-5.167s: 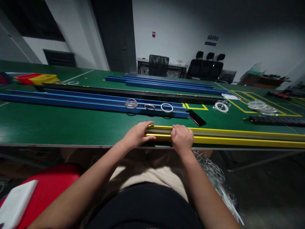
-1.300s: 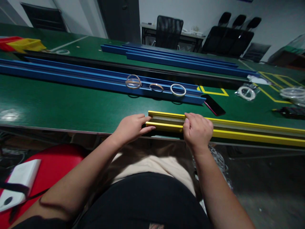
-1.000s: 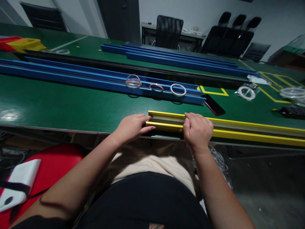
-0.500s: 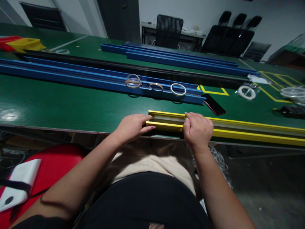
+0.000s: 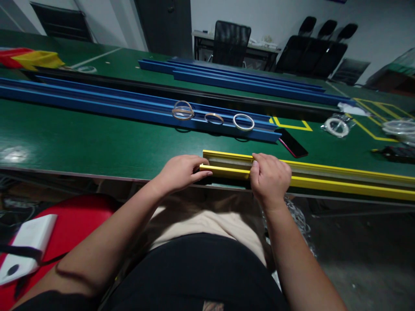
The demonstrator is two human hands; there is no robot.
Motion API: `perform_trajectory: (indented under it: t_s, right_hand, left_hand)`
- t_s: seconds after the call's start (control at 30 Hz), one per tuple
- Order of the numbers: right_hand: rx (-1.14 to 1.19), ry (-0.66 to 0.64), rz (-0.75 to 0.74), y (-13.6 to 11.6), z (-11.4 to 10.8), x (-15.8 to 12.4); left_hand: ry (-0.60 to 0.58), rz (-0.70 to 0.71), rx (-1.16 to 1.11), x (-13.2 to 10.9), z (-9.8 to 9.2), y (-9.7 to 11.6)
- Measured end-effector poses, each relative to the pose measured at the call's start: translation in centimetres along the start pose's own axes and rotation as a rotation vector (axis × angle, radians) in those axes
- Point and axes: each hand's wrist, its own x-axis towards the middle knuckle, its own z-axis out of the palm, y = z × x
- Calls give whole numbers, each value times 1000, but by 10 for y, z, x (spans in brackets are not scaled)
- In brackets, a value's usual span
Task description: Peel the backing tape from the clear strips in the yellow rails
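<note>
A long yellow U-shaped channel (image 5: 340, 183) lies along the near edge of the green table, its open side up and a greyish strip visible inside. At its left end is my left hand (image 5: 183, 171), the thumb outside the near wall and the fingers reaching into the end; the fingertips are partly hidden. Further right, my right hand (image 5: 271, 176) is wrapped over the same channel, with the thumb on the near side and fingers across the top. Beyond it, tape rolls (image 5: 244, 122) stand on a blue channel (image 5: 129, 103).
A phone (image 5: 293, 142) rests by the blue channel's right end. Behind run a black channel (image 5: 227, 97) and more blue channels (image 5: 246, 84). Bagged tape (image 5: 337, 127) is at right. Red and yellow bins (image 5: 37, 59) stand far left. A red stool (image 5: 87, 216) is below the table (image 5: 81, 142).
</note>
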Motion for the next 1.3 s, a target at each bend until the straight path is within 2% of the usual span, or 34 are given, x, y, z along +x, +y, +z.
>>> perform_trajectory:
  t_s: [0.13,0.67,1.3]
  right_hand:
    - [1,-4,-2,0,0,1]
    - [11,4,4,-2,-2,0]
    - [33,-11,10,-2,-3,0]
  left_hand:
    - [23,-7,56,-2,2,0]
    - [-16,3,71,0,0,1]
    - [67,-28,156,-5,6,4]
